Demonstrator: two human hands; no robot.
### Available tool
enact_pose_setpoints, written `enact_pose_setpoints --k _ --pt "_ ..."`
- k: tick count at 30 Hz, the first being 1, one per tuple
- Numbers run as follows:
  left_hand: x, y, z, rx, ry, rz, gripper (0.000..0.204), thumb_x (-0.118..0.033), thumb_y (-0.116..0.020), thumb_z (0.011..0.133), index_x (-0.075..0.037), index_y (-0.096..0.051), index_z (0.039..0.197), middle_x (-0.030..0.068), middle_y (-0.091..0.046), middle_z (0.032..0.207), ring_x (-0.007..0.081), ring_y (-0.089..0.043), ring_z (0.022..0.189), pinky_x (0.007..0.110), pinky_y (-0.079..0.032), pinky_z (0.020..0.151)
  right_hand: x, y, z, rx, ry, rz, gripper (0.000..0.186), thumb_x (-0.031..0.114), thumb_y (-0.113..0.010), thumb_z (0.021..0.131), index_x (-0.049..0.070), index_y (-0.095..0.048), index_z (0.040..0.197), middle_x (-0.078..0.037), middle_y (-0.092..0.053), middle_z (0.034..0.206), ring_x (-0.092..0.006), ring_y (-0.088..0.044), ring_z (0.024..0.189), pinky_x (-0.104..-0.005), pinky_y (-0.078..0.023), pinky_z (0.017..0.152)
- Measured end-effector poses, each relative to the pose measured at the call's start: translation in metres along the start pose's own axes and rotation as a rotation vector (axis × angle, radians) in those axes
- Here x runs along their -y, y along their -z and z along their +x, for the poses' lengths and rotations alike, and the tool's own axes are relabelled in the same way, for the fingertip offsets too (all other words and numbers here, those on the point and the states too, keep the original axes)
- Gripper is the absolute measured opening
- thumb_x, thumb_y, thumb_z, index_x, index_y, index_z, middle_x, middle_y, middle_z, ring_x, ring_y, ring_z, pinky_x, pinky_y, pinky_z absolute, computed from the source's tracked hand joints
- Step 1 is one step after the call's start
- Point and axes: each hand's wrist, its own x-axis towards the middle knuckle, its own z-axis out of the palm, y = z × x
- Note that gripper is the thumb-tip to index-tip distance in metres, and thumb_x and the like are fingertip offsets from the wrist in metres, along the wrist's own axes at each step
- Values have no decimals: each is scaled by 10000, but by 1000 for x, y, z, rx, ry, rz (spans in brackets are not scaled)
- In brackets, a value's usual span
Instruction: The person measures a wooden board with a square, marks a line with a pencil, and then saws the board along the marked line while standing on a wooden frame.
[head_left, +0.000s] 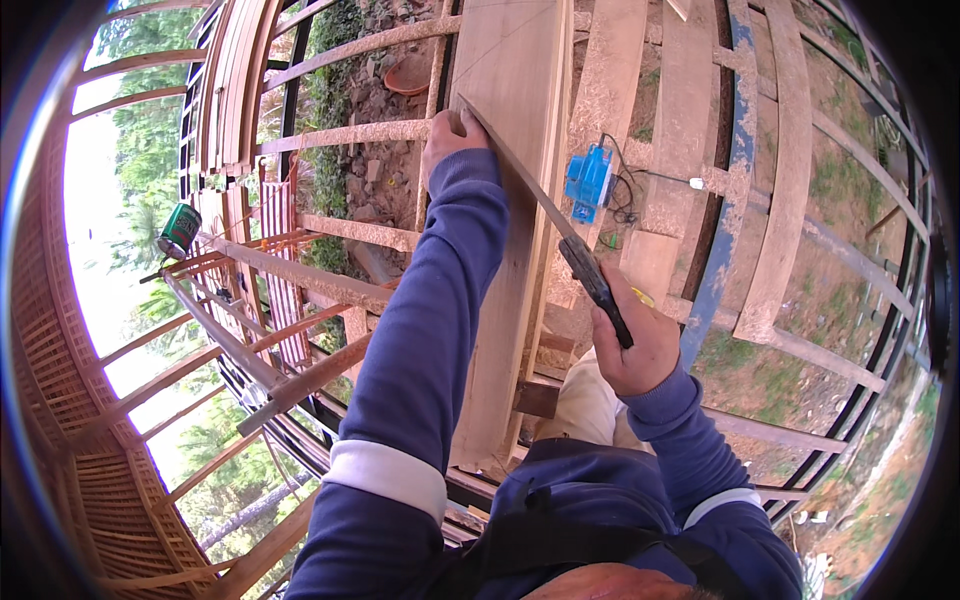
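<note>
A long pale wooden plank (508, 260) runs away from me, with thin dark lines drawn across its far part. My left hand (455, 140) is closed at the plank's left edge, its thumb beside the tip of a long grey blade. That blade belongs to what looks like a handsaw (535, 190), slanting over the plank from far left to near right. Its black handle sits in my right hand (640, 345), fingers wrapped round it just off the plank's right edge. Something small and yellow shows by the right fingers; its kind is unclear. The left fingertips are partly hidden.
A blue power planer (588, 184) with a dark cord lies right of the plank, among boards strewn with shavings. Beyond it runs a beam with worn blue paint (738, 140). Open gaps between joists show ground below. A green can (180, 230) stands at far left.
</note>
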Motion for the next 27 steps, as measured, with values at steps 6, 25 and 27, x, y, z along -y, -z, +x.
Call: enact_pose_setpoints --k 6,25,27 --pt "-8 4 -1 61 -6 -37 445 -465 -555 952 -94 -698 1151 173 -734 1063 394 -679 1029 467 -514 895 0 -10 19 -27 8 22 515 68 -666 882 -10 -554 1378 -210 -720 908 -339 -724 746 -373 -566 672" --pt "-8 7 -3 89 -1 -39 464 -459 -533 963 -90 -684 1201 207 -719 1109 395 -672 1068 463 -505 922 -7 -15 9 -85 85 0 549 96 -679 876 9 -538 1399 -189 -671 746 -367 -666 621 -415 -519 570" --pt "-8 8 -1 95 -19 -38 467 -461 -532 962 -90 -682 1204 212 -718 1108 395 -673 1065 465 -506 918 -4 -18 20 -48 60 -4 552 94 -680 873 11 -540 1400 -193 -677 760 -368 -672 632 -415 -525 577"
